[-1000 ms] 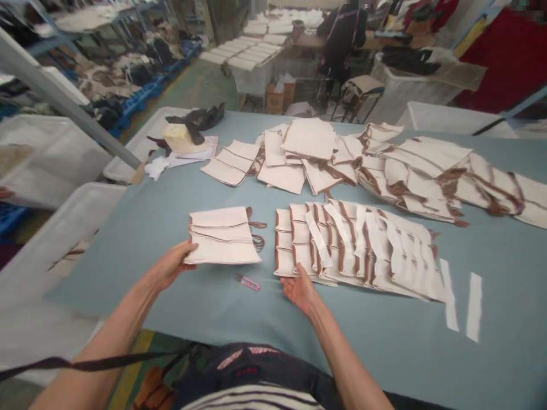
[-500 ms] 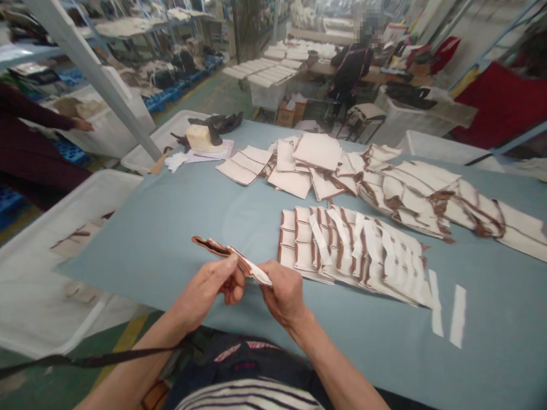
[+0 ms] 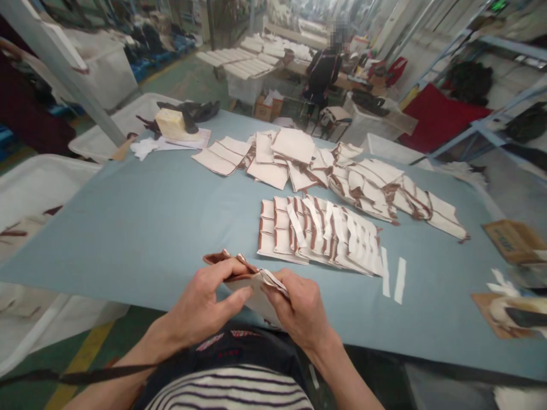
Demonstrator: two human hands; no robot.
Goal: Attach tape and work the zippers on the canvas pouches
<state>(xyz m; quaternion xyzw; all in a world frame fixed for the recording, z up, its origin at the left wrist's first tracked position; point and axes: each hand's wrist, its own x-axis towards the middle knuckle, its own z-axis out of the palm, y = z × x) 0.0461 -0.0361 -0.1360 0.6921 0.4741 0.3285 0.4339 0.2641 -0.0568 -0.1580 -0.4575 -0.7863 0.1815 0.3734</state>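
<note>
Both hands hold a small stack of cream fabric pouches with brown trim (image 3: pixel 252 279) just above the near edge of the blue-grey table (image 3: pixel 141 228). My left hand (image 3: pixel 205 299) grips the stack from the left, thumb on top and fingers curled under. My right hand (image 3: pixel 299 307) pinches its right end. Beyond my hands, a row of overlapped cream pouches with white strips (image 3: pixel 320 233) lies flat on the table.
A loose heap of more pouches (image 3: pixel 342 171) spreads across the far half. Two white strips (image 3: pixel 393 273) lie to the right of the row. White bins (image 3: pixel 34 188) stand left of the table. A person (image 3: pixel 320 74) stands at a far table. Cardboard (image 3: pixel 513 239) lies at right.
My left hand lifted the stack of pouches off the table and my right hand joined it. Both now hold it closer to my body. The camera has swung to the right.
</note>
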